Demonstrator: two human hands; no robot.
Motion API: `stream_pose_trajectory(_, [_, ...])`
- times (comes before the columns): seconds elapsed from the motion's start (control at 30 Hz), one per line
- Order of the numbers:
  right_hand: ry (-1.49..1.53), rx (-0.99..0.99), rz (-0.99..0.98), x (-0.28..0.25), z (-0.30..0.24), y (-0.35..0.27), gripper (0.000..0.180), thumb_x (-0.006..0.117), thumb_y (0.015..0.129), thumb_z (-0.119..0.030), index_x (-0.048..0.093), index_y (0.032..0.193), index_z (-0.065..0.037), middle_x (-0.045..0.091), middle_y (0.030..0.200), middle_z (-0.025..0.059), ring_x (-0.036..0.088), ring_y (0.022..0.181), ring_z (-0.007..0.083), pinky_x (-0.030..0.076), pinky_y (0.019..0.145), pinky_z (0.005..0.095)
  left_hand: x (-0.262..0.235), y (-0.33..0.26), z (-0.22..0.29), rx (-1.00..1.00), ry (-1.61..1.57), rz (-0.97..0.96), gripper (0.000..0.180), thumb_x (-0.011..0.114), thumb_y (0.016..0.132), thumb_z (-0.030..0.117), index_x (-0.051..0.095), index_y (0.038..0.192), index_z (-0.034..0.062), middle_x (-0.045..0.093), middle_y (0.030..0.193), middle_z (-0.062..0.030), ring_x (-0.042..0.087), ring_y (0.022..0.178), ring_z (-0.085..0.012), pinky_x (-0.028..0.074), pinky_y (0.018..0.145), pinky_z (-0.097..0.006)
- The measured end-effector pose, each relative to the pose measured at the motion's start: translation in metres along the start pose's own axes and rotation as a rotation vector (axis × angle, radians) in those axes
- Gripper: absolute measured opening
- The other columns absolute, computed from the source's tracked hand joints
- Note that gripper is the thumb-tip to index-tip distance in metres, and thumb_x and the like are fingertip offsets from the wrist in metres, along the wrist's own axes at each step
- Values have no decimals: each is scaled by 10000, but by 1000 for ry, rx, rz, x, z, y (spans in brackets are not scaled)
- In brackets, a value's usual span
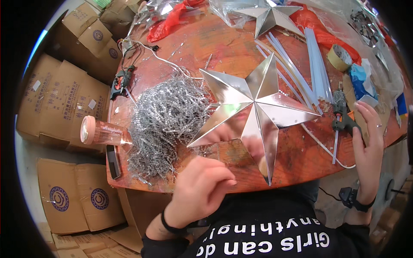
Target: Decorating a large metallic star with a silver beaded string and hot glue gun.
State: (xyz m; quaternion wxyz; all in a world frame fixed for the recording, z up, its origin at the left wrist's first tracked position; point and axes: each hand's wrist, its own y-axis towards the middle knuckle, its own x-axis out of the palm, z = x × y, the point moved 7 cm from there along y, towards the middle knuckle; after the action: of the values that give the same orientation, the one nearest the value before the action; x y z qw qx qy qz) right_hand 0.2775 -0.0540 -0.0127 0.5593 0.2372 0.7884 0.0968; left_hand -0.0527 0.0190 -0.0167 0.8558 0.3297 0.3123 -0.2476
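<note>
A shiny silver five-pointed star (254, 103) lies on the red-brown wooden table (223, 51) in front of me, mirroring my hands. Just below its left lower point is my left hand (200, 187), its fingers curled together; anything inside the curl is hidden. At the right table edge my right hand (369, 139) has its fingers stretched out and apart. Its thumb is close to the handle of a dark glue gun (342, 116), with a clear glue stick pointing towards me; whether they touch I cannot tell. A heap of silver tinsel (167, 116) spreads left of the star.
A pink-lidded clear bottle (107, 132) and a phone (113, 161) sit by the left edge, below another glue gun (123, 81). Clear glue sticks (316, 64), a tape roll (339, 57) and another silver star (271, 19) lie farther back. Cardboard boxes (64, 96) stand left.
</note>
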Motion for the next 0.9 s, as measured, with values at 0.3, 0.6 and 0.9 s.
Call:
stream_pose_trajectory(0.3, [1397, -332, -772, 25, -178, 17, 614, 733, 949, -153, 437, 1444, 59, 552, 1343, 165, 522, 1261, 248, 405, 1053, 351, -49, 98, 60, -122, -886, 148, 288, 597, 1048, 228, 540, 1154, -33, 576, 871, -47, 666, 658, -103, 495, 412, -197])
stream_pose_trajectory(0.6, [1574, 457, -950, 23, -115, -4, 247, 465, 1098, -155, 607, 1184, 29, 391, 646, -86, 304, 538, 11, 237, 492, 211, -29, 110, -49, -136, -727, -2, 102, 569, 1060, 138, 602, 1091, 47, 622, 976, 1, 618, 825, -58, 494, 696, -195])
stream_pose_trajectory(0.9, [1121, 459, -594, 40, -25, -6, 136, 586, 1021, -94, 655, 970, 12, 691, 868, 8, 475, 660, 12, 368, 579, 189, 34, 54, -61, -456, -884, -147, 106, 612, 1019, 63, 630, 1091, -12, 683, 988, -55, 654, 826, -83, 552, 711, -230])
